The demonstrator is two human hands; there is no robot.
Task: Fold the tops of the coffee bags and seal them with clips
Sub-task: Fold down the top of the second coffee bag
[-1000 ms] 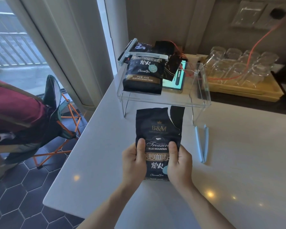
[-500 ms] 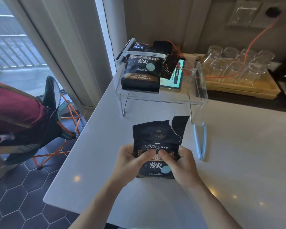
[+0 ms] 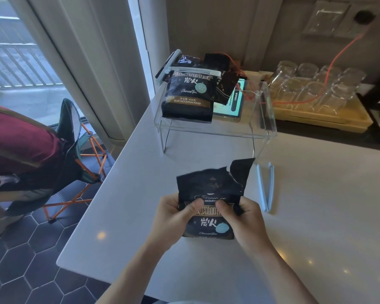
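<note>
Both hands, left hand (image 3: 173,212) and right hand (image 3: 242,218), pinch the coffee bag (image 3: 208,191) mid-height; crease the ragged top flat toward twelve o'clock, clip (image 3: 265,188) waiting at three o'clock.

There is only one view, from a wide-angle camera on the person's head, looking forward and down over the white counter (image 3: 140,183), so no part is shared with a second view. It stands close above both forearms, which enter from the lower edge, and the left hand (image 3: 173,218) and right hand (image 3: 242,222) sit near the middle of the frame. Farther ahead it reaches the clear shelf (image 3: 266,119) and the wall, and at the left the window (image 3: 20,62) and the dark floor (image 3: 20,270), with straight lines bent toward the edges.
</note>
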